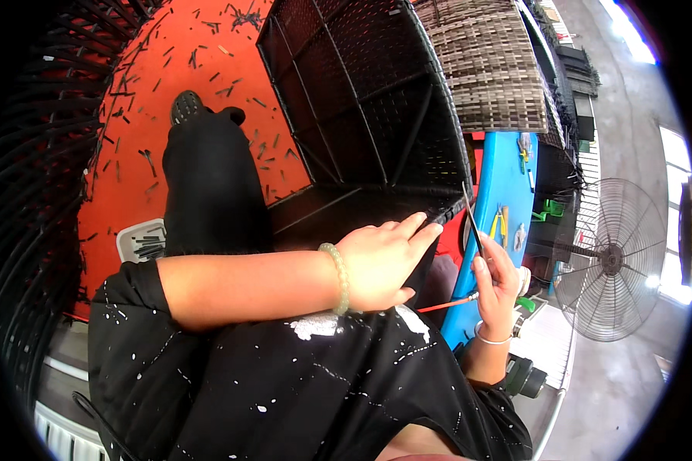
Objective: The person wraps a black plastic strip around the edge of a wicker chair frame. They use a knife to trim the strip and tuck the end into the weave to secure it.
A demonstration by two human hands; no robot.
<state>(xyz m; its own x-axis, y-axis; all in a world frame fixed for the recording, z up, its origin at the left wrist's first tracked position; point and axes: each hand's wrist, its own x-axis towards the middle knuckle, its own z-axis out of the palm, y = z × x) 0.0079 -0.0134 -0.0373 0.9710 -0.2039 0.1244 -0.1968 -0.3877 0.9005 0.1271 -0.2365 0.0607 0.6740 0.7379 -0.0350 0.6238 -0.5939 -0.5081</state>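
A large black woven wicker furniture frame (361,100) stands tilted in front of me, its metal bars showing inside. My left hand (380,257), with a pale green bead bracelet at the wrist, lies on the frame's near edge with its fingers stretched out. To the right, my right hand (498,283) is closed around a slim metal tool (470,209) with a long narrow blade. The tool's tip touches or nearly touches the frame's right corner. Whether it is a knife or a pointed weaving tool, I cannot tell.
A blue bench (509,161) on the right holds yellow-handled pliers (500,223). Beyond it stands a large fan (611,260). A brown-grey woven piece (480,65) sits behind the frame. Black strip scraps litter the red floor (142,196) beside a white tub (131,242). An orange hose (447,304) passes near my right hand.
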